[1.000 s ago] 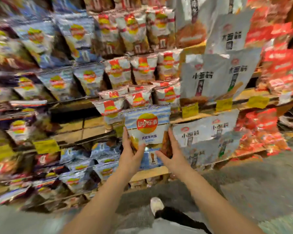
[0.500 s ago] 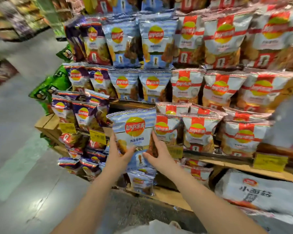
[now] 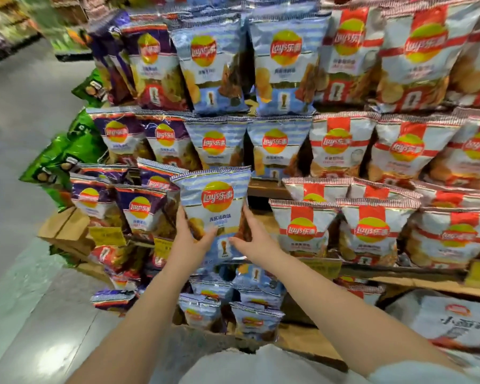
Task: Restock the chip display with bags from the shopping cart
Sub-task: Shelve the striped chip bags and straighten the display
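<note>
Both hands on it now, my left hand [image 3: 190, 239] and right hand [image 3: 254, 239] pinching the blue bag [image 3: 215, 209] upright by its lower sides, and the open gap [image 3: 261, 200] sits just right of the bag, nearer my right.

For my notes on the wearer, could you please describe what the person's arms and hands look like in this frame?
Both forearms are bare up to the frame edge. The left hand and right hand wear no gloves, and no rings, watch or bracelet show. At the bottom right corner, what may be the edge of a pale sleeve shows; a pale garment fills the bottom centre.
</note>
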Demonstrator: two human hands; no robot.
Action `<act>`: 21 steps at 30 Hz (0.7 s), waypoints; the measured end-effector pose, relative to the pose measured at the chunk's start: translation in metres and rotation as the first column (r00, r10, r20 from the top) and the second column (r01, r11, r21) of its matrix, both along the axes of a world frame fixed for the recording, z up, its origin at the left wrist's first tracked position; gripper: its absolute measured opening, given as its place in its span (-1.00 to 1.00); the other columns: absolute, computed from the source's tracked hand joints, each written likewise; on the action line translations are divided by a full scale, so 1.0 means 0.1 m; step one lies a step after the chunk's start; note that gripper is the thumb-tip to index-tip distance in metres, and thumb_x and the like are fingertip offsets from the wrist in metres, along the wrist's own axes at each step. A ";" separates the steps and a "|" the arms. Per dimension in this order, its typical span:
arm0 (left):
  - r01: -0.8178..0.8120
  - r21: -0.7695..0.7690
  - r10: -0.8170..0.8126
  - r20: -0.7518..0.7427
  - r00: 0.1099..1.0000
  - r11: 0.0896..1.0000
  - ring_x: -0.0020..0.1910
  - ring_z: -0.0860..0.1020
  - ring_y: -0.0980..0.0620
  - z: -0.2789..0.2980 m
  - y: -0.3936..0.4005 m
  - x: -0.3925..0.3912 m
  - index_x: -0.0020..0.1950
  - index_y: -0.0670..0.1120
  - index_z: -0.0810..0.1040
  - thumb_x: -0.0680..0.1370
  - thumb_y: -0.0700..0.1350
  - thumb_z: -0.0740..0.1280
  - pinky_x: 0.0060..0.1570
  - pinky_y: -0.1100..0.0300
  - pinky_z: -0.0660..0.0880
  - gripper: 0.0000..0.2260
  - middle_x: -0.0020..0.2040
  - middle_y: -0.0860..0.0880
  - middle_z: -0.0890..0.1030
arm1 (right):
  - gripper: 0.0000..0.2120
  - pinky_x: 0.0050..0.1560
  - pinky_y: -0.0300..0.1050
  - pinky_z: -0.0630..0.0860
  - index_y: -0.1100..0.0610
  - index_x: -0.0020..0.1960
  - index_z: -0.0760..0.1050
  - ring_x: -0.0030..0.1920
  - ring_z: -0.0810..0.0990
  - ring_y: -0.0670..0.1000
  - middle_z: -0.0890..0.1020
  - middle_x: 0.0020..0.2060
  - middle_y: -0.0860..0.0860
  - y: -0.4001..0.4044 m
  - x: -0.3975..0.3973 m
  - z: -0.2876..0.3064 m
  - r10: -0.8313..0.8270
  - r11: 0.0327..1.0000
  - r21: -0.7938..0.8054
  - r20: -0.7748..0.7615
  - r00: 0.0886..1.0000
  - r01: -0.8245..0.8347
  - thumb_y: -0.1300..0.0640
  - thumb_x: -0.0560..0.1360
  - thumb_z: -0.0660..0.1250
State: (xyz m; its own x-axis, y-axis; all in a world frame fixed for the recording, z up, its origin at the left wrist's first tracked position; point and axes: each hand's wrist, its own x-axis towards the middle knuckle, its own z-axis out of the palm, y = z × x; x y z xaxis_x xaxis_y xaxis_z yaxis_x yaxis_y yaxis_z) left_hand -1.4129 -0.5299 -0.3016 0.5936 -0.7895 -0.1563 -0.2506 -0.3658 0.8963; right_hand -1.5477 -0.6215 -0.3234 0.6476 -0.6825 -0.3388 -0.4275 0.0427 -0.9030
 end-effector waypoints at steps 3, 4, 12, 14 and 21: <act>0.117 0.022 -0.116 -0.041 0.992 0.993 0.15 0.41 0.09 -0.14 -0.33 0.33 0.57 0.07 -0.18 0.53 -0.06 0.38 0.06 0.17 0.37 -0.16 0.31 0.10 0.34 | -0.19 0.18 -0.15 0.41 -0.16 0.54 -0.17 0.22 0.38 -0.02 0.22 0.42 -0.08 -0.11 0.21 -0.02 -0.130 0.991 0.038 -0.045 0.990 0.132 0.07 0.55 0.33; 0.150 0.021 -0.149 -0.047 0.988 0.988 0.15 0.41 0.10 -0.18 -0.43 0.41 0.57 0.05 -0.18 0.54 -0.07 0.38 0.06 0.18 0.38 -0.16 0.29 0.10 0.34 | -0.21 0.16 -0.18 0.37 -0.13 0.55 -0.16 0.23 0.35 -0.03 0.21 0.41 -0.10 -0.15 0.27 -0.03 -0.172 0.984 0.044 -0.061 0.983 0.175 0.09 0.56 0.31; 0.411 0.030 -0.398 -0.189 0.898 0.911 0.35 0.40 0.05 -0.79 -1.19 0.68 0.57 0.04 -0.12 0.52 -0.14 0.40 0.22 0.19 0.41 -0.17 0.43 0.06 0.33 | -0.24 0.27 -0.05 0.42 -0.07 0.55 -0.03 0.34 0.37 -0.01 0.32 0.39 -0.06 -0.52 0.68 -0.40 -0.560 0.818 0.039 -0.172 0.811 0.573 0.21 0.52 0.34; 0.464 0.017 -0.447 -0.234 0.863 0.886 0.35 0.36 0.14 -0.95 -1.33 0.66 0.56 0.06 -0.13 0.51 -0.15 0.41 0.21 0.28 0.36 -0.16 0.39 0.16 0.30 | -0.23 0.23 -0.13 0.40 -0.07 0.55 -0.07 0.28 0.36 -0.08 0.32 0.35 -0.11 -0.60 0.68 -0.55 -0.602 0.785 0.022 -0.212 0.770 0.619 0.20 0.53 0.32; 0.474 0.061 -0.446 -0.247 0.860 0.879 0.31 0.43 -0.05 -1.59 -1.67 0.56 0.41 -0.12 0.14 0.45 -0.34 0.43 0.19 0.38 0.32 -0.34 0.28 -0.04 0.42 | -0.21 0.45 -0.20 0.08 0.02 0.56 -0.15 0.51 0.07 -0.02 0.01 0.54 -0.03 -0.87 0.73 -0.89 -0.637 0.752 -0.025 -0.284 0.717 0.659 0.17 0.54 0.29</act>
